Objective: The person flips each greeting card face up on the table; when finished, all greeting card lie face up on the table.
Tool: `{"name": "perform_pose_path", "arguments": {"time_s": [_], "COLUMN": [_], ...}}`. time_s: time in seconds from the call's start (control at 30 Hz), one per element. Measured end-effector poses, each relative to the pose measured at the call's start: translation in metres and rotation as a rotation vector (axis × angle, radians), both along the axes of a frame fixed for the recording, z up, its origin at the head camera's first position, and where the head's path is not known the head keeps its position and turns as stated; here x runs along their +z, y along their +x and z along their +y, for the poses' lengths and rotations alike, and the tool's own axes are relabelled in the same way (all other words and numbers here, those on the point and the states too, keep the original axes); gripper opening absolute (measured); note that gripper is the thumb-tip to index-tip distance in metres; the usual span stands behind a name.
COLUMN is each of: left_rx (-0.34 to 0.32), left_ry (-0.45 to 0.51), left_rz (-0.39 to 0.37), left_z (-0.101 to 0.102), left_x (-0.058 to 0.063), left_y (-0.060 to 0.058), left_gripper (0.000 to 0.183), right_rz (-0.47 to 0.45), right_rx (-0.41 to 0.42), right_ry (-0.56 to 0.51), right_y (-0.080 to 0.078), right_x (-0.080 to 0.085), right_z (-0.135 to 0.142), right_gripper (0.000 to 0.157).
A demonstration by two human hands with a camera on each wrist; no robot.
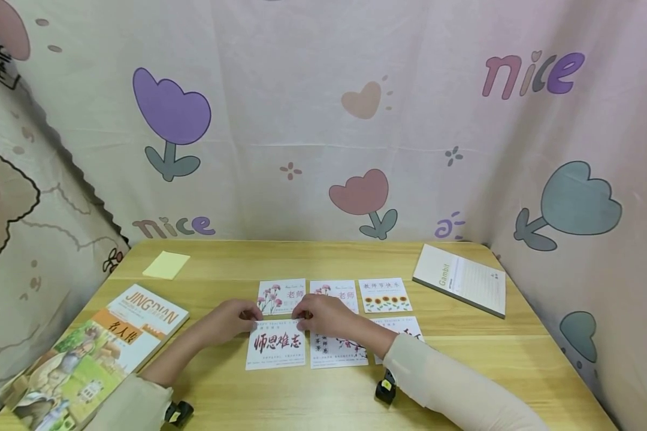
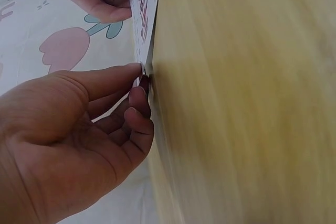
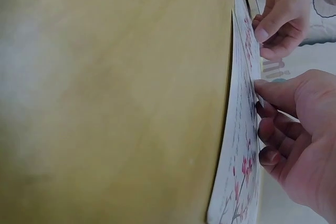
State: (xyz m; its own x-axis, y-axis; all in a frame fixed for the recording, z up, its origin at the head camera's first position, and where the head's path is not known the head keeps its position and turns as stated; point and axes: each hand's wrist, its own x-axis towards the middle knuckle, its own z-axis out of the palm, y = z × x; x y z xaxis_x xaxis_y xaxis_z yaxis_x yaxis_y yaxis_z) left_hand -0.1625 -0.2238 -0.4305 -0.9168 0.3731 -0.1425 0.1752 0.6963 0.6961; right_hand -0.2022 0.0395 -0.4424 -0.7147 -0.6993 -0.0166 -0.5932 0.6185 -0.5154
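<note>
A white card with red brush lettering (image 1: 277,343) lies at the front left of several cards laid out in two rows. By its upper left corner, my left hand (image 1: 234,316) pinches it between thumb and fingers. My right hand (image 1: 323,313) pinches the upper right corner, partly covering the card with pink carnations (image 1: 347,292) behind it. In the left wrist view, the card's corner (image 2: 145,51) sits between the left thumb and fingertips. Beside it lies a card with red blossoms (image 1: 336,353), partly under the right hand.
Another carnation card (image 1: 280,293) and a sunflower card (image 1: 385,296) form the back row. A further card (image 1: 412,326) is half hidden by the right forearm. A book (image 1: 140,326) lies left, yellow sticky notes (image 1: 166,265) behind it, and a notebook (image 1: 463,278) back right.
</note>
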Motion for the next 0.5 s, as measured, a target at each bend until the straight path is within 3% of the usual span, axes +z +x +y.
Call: {"name": "perform_pose_path", "arguments": {"time_s": [0.5], "left_rx": [-0.026], "left_ry": [0.004], "left_rz": [0.013], "left_z": [0.0004], "left_x": [-0.0077], "left_y": [-0.0024], "left_gripper": [0.008], "right_rz": [0.025], "right_rx": [0.03], "right_ry": [0.042], "right_y": [0.0007], "right_x": [0.0003], "right_z": [0.0007], "right_gripper": [0.014]}}
